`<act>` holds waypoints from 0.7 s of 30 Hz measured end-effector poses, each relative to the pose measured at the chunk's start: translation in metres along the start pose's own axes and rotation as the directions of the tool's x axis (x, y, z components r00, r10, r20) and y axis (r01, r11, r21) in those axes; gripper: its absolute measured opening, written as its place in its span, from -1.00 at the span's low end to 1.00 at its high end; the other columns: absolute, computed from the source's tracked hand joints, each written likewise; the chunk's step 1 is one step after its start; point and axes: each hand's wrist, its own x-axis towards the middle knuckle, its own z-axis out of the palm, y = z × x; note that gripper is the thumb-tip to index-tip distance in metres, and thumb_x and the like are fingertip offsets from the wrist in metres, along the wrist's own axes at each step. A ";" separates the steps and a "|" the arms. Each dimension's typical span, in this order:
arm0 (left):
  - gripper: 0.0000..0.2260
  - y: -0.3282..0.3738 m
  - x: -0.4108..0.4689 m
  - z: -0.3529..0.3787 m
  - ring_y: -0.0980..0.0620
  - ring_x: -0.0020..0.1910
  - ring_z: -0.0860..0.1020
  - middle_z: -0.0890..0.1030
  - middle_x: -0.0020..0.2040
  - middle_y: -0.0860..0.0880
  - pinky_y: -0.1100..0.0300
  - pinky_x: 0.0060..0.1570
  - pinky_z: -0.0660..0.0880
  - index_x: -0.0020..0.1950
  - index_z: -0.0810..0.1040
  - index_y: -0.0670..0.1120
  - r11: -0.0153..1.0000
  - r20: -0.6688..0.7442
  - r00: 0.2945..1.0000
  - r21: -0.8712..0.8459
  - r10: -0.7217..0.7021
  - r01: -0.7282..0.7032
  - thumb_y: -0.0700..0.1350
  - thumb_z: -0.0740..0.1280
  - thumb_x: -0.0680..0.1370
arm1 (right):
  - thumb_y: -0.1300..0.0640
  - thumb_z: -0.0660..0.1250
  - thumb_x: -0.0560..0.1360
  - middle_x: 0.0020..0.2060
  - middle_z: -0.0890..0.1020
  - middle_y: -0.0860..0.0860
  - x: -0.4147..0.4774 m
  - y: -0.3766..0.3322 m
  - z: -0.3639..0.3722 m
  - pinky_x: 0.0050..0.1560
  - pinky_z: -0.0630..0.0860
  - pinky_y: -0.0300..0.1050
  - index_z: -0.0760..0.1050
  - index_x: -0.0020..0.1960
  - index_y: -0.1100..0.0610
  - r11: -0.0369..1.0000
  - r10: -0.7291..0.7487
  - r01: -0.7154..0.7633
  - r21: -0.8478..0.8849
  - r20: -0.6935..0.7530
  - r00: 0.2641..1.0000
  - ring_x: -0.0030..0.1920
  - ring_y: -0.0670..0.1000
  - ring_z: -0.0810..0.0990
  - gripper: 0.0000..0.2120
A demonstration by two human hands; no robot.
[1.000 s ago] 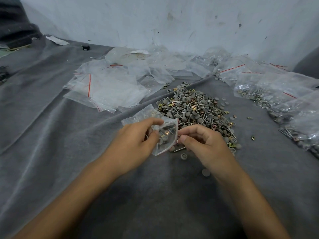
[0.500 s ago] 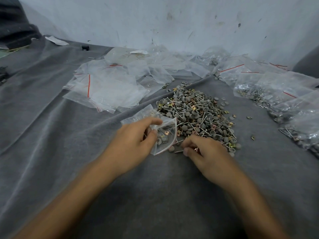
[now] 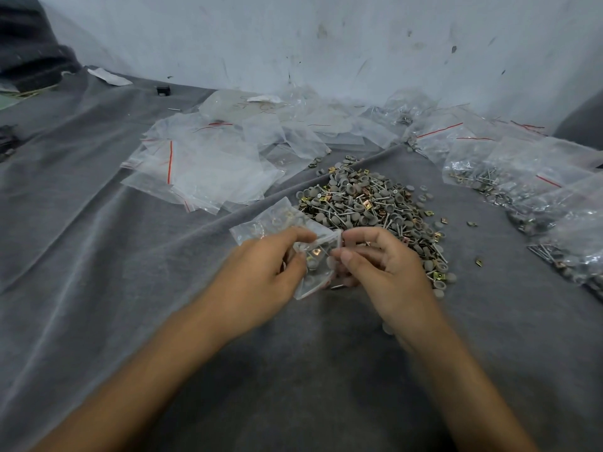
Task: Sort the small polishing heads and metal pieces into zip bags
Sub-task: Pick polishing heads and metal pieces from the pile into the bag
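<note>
Plastic zip bag (image 3: 315,272) is pinched in the left hand (image 3: 261,272) grip; right hand (image 3: 388,269) grip curled, content unclear; the narrow mouth may spill polishing heads (image 3: 368,203).

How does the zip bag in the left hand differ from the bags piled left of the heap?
The held bag is lifted, pinched by the left hand; the piled bags lie flat. The held bag holds a few grey heads and a brass piece; the piled bags look empty. Both are clear plastic.
</note>
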 end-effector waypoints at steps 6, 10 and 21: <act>-0.76 0.002 -0.001 -0.003 0.14 -0.29 0.55 0.59 -0.30 0.13 0.08 -0.25 0.50 0.30 0.56 0.13 1.000 -0.008 1.000 0.014 0.015 -0.015 -0.06 0.26 0.66 | 0.23 0.41 0.57 -0.03 0.69 -0.07 0.005 0.008 0.001 -0.11 0.64 -0.17 0.56 0.16 -0.13 0.979 -0.100 0.079 -0.186 -0.104 0.990 -0.05 -0.10 0.68 -0.70; -0.77 0.009 -0.005 -0.005 0.13 -0.30 0.57 0.60 -0.28 0.14 0.05 -0.28 0.51 0.26 0.58 0.15 0.998 -0.019 0.998 -0.008 0.064 -0.065 -0.08 0.28 0.65 | -0.02 0.48 0.51 -0.01 0.59 -0.12 0.005 0.012 -0.002 -0.15 0.60 -0.19 0.42 0.32 -0.34 0.908 -0.080 0.073 -0.413 0.001 0.997 -0.14 -0.11 0.62 -0.53; -0.50 0.005 -0.017 0.001 0.05 0.22 0.46 0.51 0.24 0.10 0.16 0.18 0.43 0.35 0.36 0.05 0.934 0.010 0.968 0.261 0.249 -0.243 0.16 0.45 0.50 | 0.26 0.31 0.61 -0.29 0.69 0.10 0.007 -0.006 -0.001 -0.46 0.48 -0.22 0.66 0.10 0.08 0.947 0.180 -0.150 0.285 -0.081 0.980 -0.38 -0.03 0.59 -0.81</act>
